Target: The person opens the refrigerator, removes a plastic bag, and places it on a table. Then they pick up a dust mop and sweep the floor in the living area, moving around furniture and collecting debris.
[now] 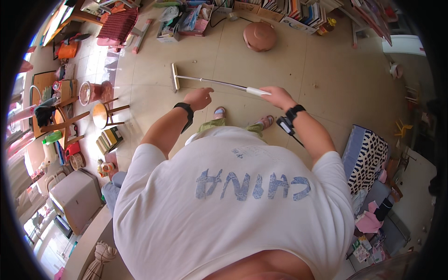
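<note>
My right hand (279, 97) is closed around the white grip (258, 91) of a long-handled floor mop. Its thin metal pole (224, 83) runs leftward to a narrow, flat white head (175, 77) with a greyish edge, which appears to rest on the tiled floor. My left hand (200, 98) is just below the pole in the picture, near the head end. It holds nothing, and its fingers are bent and slightly apart. Both wrists wear black bands, and a small device hangs beside the right one.
Small bits of debris (315, 85) lie on the floor (224, 59). A round brown lidded bin (259, 36) stands ahead, before boxes of books (301, 21). At left are a wooden stool (100, 115), a waste basket (89, 93) and stacked books (109, 140). A patterned cloth (371, 157) is at right.
</note>
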{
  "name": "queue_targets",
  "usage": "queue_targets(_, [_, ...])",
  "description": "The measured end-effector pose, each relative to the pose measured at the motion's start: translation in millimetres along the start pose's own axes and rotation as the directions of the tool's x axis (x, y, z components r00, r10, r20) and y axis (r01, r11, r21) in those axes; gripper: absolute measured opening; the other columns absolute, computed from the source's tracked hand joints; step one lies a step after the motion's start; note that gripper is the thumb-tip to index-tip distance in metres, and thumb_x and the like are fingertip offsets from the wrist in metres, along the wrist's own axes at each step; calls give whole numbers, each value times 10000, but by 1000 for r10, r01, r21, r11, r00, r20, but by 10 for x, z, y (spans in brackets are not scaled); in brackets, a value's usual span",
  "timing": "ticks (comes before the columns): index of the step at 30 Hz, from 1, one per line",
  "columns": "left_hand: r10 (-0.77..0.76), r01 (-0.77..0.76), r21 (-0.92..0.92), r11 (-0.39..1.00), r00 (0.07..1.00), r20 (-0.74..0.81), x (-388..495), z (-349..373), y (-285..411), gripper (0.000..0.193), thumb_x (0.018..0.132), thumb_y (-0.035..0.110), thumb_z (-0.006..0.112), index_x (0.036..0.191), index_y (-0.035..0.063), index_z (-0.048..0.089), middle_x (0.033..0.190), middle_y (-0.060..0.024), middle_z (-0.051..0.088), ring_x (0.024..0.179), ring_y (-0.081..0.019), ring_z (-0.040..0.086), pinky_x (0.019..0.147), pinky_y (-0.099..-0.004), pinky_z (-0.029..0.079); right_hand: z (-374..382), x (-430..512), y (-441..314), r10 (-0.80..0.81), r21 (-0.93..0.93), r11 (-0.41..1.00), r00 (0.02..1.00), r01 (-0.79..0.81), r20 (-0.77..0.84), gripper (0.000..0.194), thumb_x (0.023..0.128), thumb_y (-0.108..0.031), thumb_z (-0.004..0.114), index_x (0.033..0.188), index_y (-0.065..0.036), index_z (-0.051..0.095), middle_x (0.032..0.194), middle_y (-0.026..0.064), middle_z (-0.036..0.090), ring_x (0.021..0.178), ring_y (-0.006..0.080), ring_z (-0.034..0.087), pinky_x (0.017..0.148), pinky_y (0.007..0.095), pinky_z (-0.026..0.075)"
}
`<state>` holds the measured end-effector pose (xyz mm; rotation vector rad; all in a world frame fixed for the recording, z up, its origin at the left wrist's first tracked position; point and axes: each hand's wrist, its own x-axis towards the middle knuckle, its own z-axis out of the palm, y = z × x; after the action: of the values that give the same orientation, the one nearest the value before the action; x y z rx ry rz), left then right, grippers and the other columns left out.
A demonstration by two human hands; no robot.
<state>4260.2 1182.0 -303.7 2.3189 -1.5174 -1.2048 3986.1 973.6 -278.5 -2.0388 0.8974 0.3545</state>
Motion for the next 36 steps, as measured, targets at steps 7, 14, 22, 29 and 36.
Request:
queue_targets(7, [57, -59, 27, 998, 997, 45, 123, 178, 222, 368, 880, 234, 497, 1222, 165, 614, 1091, -115, 679, 990, -298, 644, 859, -391, 514, -161, -330, 508, 219, 59, 974, 975, -217, -38, 408, 825, -323, 644, 1194, -149, 665, 1030, 132, 699, 915, 284, 663, 814, 367, 511])
queue_targets(14, [241, -260, 134, 956, 959, 148, 849, 362, 1348, 376, 871, 239, 524, 1236, 184, 596, 1061, -48, 692, 996, -265, 647, 866, -383, 514, -993, -1817, 1601, 541, 223, 833, 829, -506, -142, 400, 831, -276, 658, 1204, -133, 665, 1043, 113, 707, 929, 222, 666, 838, 329, 497])
queue_targets(22, [432, -477, 119, 871, 858, 277, 1489, 770, 3028, 372, 891, 231, 484, 1240, 190, 604, 1097, -94, 677, 1030, -281, 631, 887, -395, 502, -1560, -2859, 2731, 730, 160, 661, 580, -733, -362, 401, 869, -295, 651, 1256, -192, 635, 1157, 111, 678, 1066, 276, 641, 897, 354, 494])
queue_targets(29, [474, -575, 186, 797, 786, 397, 1892, 723, 3500, 377, 907, 219, 431, 1242, 174, 597, 1198, -120, 629, 1104, -293, 587, 931, -412, 475, -2045, -2629, 2955, 658, 137, 691, 539, -710, -526, 406, 867, -290, 649, 1254, -168, 628, 1141, 141, 675, 1045, 310, 645, 864, 378, 509])
queue_targets(36, [510, -588, 108, 802, 767, 390, 2830, 484, 3654, 374, 910, 211, 421, 1238, 163, 596, 1172, -133, 639, 1104, -286, 594, 931, -411, 475, -2535, -2449, 3067, 575, 315, 815, 617, -486, -537, 415, 868, -232, 672, 1245, -65, 623, 1127, 108, 698, 1020, 213, 662, 869, 318, 499])
